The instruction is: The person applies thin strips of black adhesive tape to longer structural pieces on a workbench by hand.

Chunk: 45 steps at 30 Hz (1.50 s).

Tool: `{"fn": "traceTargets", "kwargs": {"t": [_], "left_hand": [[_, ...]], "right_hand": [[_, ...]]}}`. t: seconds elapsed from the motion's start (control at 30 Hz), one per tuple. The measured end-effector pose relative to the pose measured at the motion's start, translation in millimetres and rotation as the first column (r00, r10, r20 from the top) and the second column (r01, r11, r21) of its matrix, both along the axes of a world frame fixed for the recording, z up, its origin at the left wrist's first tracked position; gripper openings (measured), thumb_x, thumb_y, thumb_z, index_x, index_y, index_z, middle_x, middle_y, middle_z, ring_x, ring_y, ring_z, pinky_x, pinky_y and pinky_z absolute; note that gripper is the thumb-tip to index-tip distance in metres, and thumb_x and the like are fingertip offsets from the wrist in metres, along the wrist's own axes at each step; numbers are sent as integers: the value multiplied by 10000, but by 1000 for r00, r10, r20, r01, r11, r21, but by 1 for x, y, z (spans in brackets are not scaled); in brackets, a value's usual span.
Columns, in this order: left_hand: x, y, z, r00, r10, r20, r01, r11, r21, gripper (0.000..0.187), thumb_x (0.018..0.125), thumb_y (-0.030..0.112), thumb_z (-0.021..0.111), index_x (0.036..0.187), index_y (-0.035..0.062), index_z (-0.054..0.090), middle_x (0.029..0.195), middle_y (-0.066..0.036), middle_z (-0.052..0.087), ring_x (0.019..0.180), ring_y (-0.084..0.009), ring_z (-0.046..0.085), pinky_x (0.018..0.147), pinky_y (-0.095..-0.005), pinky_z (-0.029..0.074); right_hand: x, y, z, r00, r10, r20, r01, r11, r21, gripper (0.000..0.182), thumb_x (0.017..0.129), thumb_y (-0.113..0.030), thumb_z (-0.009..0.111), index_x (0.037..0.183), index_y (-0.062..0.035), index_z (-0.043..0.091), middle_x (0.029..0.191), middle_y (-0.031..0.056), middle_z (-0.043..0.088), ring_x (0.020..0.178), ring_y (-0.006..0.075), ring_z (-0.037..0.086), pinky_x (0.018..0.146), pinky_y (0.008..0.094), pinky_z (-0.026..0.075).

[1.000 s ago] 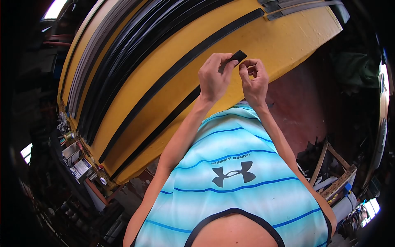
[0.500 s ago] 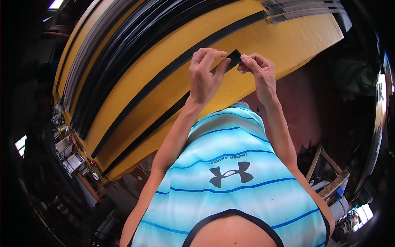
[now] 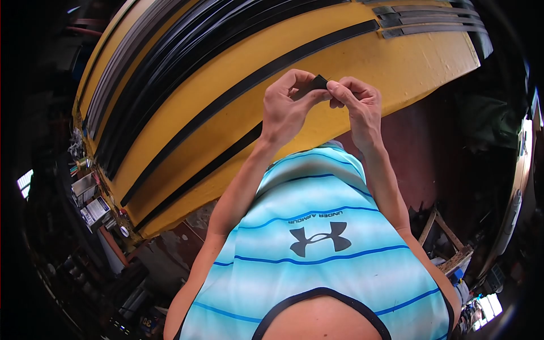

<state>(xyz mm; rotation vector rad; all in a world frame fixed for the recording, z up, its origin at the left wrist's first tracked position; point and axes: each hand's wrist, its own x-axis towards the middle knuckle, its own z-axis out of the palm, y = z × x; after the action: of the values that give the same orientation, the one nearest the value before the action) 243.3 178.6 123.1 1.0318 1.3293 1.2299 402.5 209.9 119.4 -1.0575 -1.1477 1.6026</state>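
Observation:
A long black strip (image 3: 198, 178) lies along the near side of the yellow table (image 3: 419, 62) and rises into my hands. Its dark end (image 3: 320, 82) shows between my fingertips. My left hand (image 3: 284, 107) pinches the strip between thumb and curled fingers. From the other side, my right hand (image 3: 359, 101) grips the tip with thumb and forefinger. The two hands nearly touch, held above the tabletop. Another black strip (image 3: 334, 39) lies flat just beyond them.
A bundle of glossy black strips (image 3: 170, 73) and several grey strips (image 3: 122, 62) cover the table's far left. More grey strips (image 3: 430, 20) lie at the upper right. Small boxes (image 3: 95, 211) stand by the left end. A wooden frame (image 3: 453, 260) is at lower right.
My left thumb and fingers have closed in on the strip's end, nearer my right hand. Less of the dark end shows. The view has shifted slightly.

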Motion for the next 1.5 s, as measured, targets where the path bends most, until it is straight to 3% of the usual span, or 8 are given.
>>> {"fn": "traceTargets", "kwargs": {"t": [0.53,0.63,0.9,1.03,1.33,1.4,1.43,1.5], "left_hand": [[-6,-4,1,991,-71,-109,80,994,72,330,847,97,808,1120,-10,658,1009,-87,697,921,-142,663,841,-252,555],[-4,-3,2,996,-49,-76,55,995,80,352,831,146,834,1096,-6,658,968,-82,691,900,-137,658,833,-252,556],[-3,-4,7,983,-79,163,78,997,12,212,875,20,749,1059,-50,668,965,-106,724,931,-141,682,845,-260,555],[-3,-7,8,985,-69,159,67,998,12,200,880,-5,726,1066,-54,671,971,-100,725,930,-133,680,855,-260,549],[-5,-9,5,994,-111,-21,112,994,19,370,858,50,774,1203,13,646,1066,-83,694,1005,-160,654,929,-280,516],[-3,-10,5,939,41,-342,62,957,284,395,834,81,799,1202,51,660,1093,-86,689,1001,-210,657,911,-329,508],[-4,-11,3,939,41,-341,62,956,285,395,834,81,799,1202,51,660,1093,-86,689,1001,-210,657,911,-329,508],[-8,-12,-4,737,299,-606,91,845,527,404,806,113,823,1184,91,683,1061,-79,690,952,-232,655,902,-365,474]], "right_hand": [[-4,0,3,998,-53,17,53,998,28,275,922,-275,736,793,-34,708,676,16,634,645,58,545,603,207,400],[-4,-1,3,998,-56,-4,56,998,29,280,915,-277,739,780,-34,706,673,18,631,643,61,550,606,204,406],[-2,-4,4,999,-35,8,35,999,36,281,900,-269,743,744,-41,696,651,5,605,628,53,526,587,200,374],[-3,-6,3,998,-46,37,44,998,38,276,907,-266,742,753,-42,697,648,-3,603,622,41,501,568,205,342],[-7,-8,7,997,-77,12,76,996,46,249,915,-215,736,763,-22,694,659,3,619,638,50,529,585,200,365],[-9,-8,8,996,-92,5,92,995,41,248,913,-210,737,762,-18,694,659,5,622,643,52,536,591,198,371],[-11,-8,9,993,-114,24,112,992,53,249,911,-208,739,756,-18,694,653,0,616,625,45,518,573,198,356],[-14,-7,10,990,-134,43,131,989,66,251,909,-207,741,750,-19,694,646,-5,611,607,38,500,554,199,341]]}}
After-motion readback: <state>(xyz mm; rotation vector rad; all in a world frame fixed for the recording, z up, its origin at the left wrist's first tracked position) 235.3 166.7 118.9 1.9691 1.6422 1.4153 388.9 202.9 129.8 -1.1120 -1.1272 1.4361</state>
